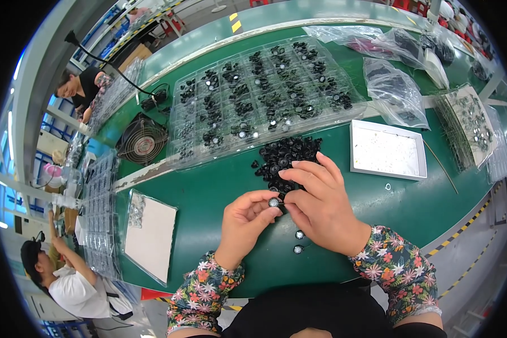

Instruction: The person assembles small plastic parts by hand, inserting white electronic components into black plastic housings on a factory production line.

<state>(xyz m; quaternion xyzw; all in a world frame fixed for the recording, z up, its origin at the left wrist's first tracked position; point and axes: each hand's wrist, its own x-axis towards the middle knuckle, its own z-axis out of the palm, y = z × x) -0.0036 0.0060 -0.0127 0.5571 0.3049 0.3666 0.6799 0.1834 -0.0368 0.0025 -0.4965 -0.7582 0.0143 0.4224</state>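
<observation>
Between the thumb and fingertips of my left hand (pixel 245 219) is a small round part (pixel 274 202) with a shiny, silvery face. My right hand (pixel 324 211) comes in from the other side, thumb and forefinger pinched at a thin lead on the part; its other fingers are raised. Just beyond my fingertips lies a heap of small black round pieces (pixel 287 155), partly hidden by my right hand. Two more silver-faced round parts, an upper one (pixel 299 234) and a lower one (pixel 297 249), rest on the green tabletop (pixel 208 186) beneath my hands.
Behind the heap stands a clear compartment tray (pixel 208 158) of black parts. A shallow white box (pixel 386 174) and a thin stick (pixel 440 167) are right. A white board (pixel 149 242) and a fan (pixel 143 141) are left. Plastic bags (pixel 394 90) lie far right. Two people are leftward.
</observation>
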